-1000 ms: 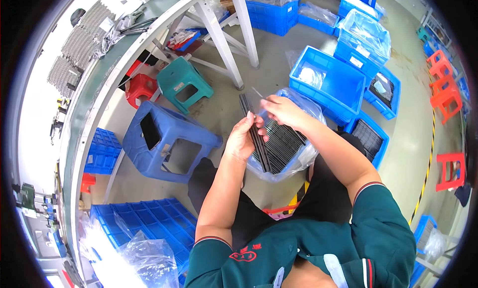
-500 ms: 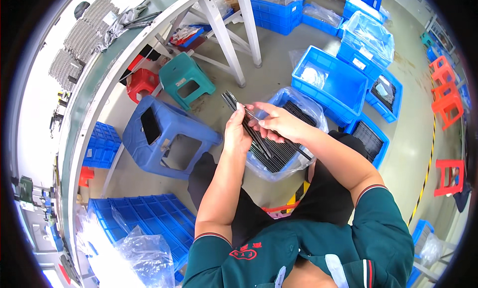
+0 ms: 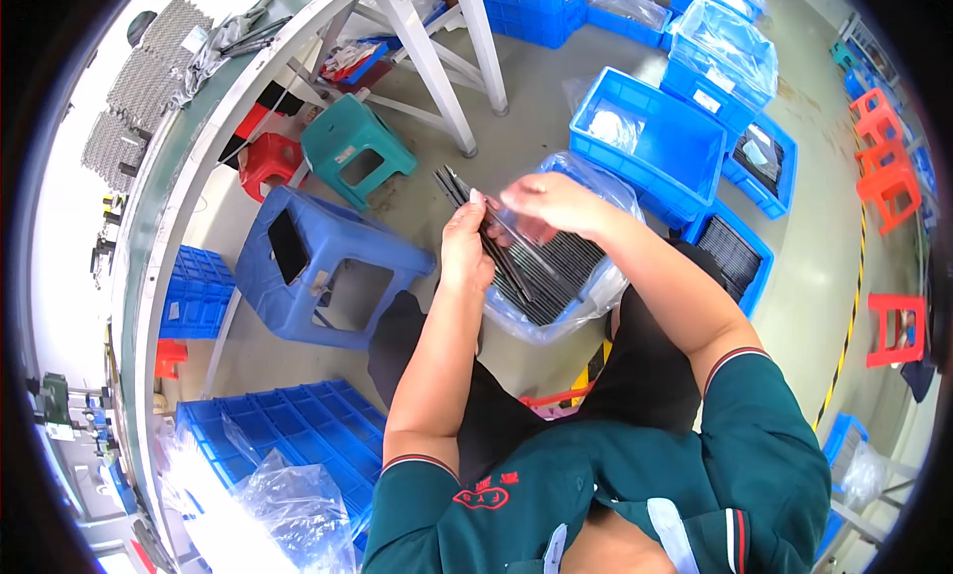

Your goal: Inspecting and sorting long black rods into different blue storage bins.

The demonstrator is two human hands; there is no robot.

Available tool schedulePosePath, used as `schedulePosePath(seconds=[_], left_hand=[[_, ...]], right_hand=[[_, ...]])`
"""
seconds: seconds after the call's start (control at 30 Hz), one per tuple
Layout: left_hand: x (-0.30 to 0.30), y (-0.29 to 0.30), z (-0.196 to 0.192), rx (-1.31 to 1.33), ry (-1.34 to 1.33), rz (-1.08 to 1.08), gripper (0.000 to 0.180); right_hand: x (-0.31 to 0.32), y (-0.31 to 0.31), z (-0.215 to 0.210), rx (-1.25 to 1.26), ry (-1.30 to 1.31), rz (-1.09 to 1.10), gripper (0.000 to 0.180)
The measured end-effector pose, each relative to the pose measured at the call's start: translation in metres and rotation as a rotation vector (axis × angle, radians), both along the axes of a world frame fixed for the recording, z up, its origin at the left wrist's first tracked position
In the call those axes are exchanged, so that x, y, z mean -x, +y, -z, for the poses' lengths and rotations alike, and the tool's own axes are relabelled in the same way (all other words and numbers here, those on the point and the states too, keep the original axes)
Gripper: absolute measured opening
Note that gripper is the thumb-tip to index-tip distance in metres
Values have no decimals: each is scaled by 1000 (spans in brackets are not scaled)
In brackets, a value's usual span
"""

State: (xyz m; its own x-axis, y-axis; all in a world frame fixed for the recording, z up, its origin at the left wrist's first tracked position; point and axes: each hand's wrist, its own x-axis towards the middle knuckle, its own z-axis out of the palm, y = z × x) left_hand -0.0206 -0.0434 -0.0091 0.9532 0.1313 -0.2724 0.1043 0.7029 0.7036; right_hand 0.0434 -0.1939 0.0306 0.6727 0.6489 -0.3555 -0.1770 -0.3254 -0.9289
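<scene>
Head camera: the left hand (image 3: 469, 242) is closed around a few dark rods (image 3: 510, 268), which slant over the left edge of a clear bag (image 3: 601, 291); more rods (image 3: 546, 302) lie in rows inside it. The right hand (image 3: 553, 205) is above the bag's upper part, just beside the held rods, its fingers bent and blurred; a thin streak shows below them, but how far they are spread, or whether they grip anything, cannot be made out. The bag sits low over a smooth grey floor (image 3: 536, 88), ahead of the person's knees. Beyond its upper right edge stand blue crates (image 3: 647, 142), some holding plastic or dark parts. To the left, a blue stool (image 3: 382, 252) has a phone (image 3: 288, 247) on its seat, with a green stool (image 3: 347, 142) and a red stool (image 3: 270, 162) behind. A green worktop (image 3: 164, 202) with a pale rim curves along the left side, a grey cloth (image 3: 206, 60) near its far end. More red stools (image 3: 896, 331) stand by the right side, past a yellow-and-black floor line (image 3: 845, 376).
</scene>
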Motion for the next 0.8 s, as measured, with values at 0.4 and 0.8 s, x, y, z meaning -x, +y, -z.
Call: schedulePosePath(seconds=[0.4, 0.8], left_hand=[[13, -17, -5, -202, 65, 613, 30], [18, -3, 3, 88, 32, 533, 34]], right_hand=[[-34, -2, 24, -335, 76, 514, 29], [-59, -26, 26, -427, 186, 668, 30]])
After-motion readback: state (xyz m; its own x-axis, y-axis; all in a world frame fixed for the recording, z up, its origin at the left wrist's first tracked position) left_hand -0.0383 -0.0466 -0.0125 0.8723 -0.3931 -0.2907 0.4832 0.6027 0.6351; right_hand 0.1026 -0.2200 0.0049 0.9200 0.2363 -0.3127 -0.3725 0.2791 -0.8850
